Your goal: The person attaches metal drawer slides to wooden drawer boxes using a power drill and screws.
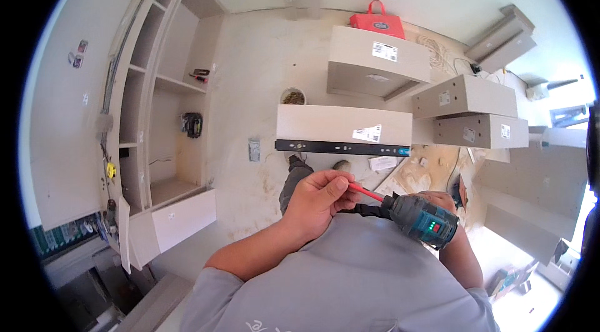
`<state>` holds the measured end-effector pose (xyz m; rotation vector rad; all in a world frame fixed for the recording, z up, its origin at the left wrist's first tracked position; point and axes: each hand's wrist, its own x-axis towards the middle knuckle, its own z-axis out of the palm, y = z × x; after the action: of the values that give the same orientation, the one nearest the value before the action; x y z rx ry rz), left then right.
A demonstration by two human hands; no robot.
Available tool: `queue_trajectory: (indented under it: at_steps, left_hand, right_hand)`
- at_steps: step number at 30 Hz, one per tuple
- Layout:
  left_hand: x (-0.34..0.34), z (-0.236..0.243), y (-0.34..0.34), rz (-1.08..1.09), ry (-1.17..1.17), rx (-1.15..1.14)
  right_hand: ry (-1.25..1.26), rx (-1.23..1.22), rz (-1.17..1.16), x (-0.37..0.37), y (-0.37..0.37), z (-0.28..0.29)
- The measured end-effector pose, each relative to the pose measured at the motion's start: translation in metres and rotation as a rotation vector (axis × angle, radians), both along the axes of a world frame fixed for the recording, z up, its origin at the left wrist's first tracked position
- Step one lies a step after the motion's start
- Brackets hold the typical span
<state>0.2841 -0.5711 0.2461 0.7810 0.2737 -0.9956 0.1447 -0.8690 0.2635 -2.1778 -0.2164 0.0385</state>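
My right hand (440,199) grips a teal and black cordless driver (420,216), whose body hides most of my fingers. Green and red lights show on its base. A long red driver bit (369,192) points left from the chuck. Thumb and fingers of my left hand (325,194) are pinched on the bit's far end; whether a screw is there too, I cannot make out. Just beyond my hands is a pale drawer box (319,121) with a white label. A black drawer slide (344,147) runs along its near side; neither hand touches it.
A bowl of screws (293,96) sits behind the drawer box. More drawer boxes (459,95) stand to the right and behind, near a red bag (378,23). On the left, a tall open cabinet (175,82) holds tools. A cardboard sheet (412,176) lies on the floor.
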Motion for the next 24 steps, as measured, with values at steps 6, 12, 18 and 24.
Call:
queue_trajectory:
  at_steps: [6, 12, 18, 24]
  left_hand:
    - [0.023, -0.013, -0.026, -0.255, -0.863, 0.208]
    - [0.062, -0.034, -0.053, -0.139, -1.957, 0.682]
    - [0.063, -0.062, -0.071, -0.187, -1.980, 0.669]
    - [0.065, -0.060, -0.072, -0.151, -1.976, 0.636]
  right_hand:
    - [0.380, 0.602, -0.385, -0.076, -0.015, -0.033]
    - [0.126, 0.690, -0.578, -0.084, -0.020, -0.004]
    - [0.189, 0.668, -0.755, -0.070, -0.028, 0.012]
    - [0.312, 0.505, -0.709, -0.055, -0.044, 0.026]
